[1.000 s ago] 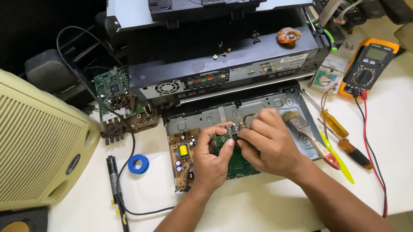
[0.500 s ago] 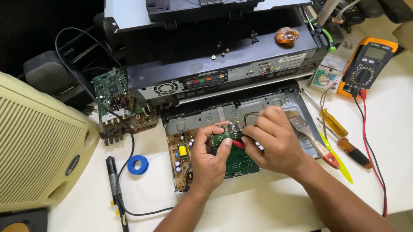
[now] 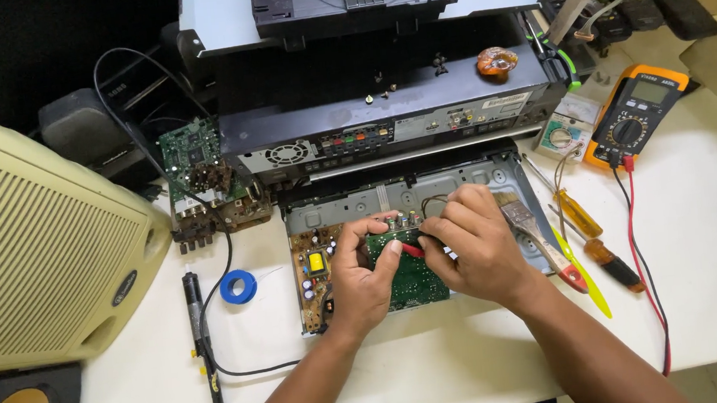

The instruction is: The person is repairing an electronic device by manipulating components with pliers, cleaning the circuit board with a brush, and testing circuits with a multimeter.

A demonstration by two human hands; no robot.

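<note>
Both the left hand (image 3: 364,266) and right hand (image 3: 475,243) are pinching a small red-handled tool (image 3: 412,249) over the light, stiff, fragile green circuit board (image 3: 413,279), probably best gripped by its edges.

white table (image 3: 443,376) | open chassis (image 3: 461,186) | multimeter (image 3: 638,112) | blue tape roll (image 3: 237,286) | screwdrivers (image 3: 600,249) | beige speaker (image 3: 25,248)

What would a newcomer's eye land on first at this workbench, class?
Centre: the left hand and right hand meet over a green circuit board in an opened metal chassis. A big cream speaker fills the left side, and an orange multimeter sits at upper right.
</note>
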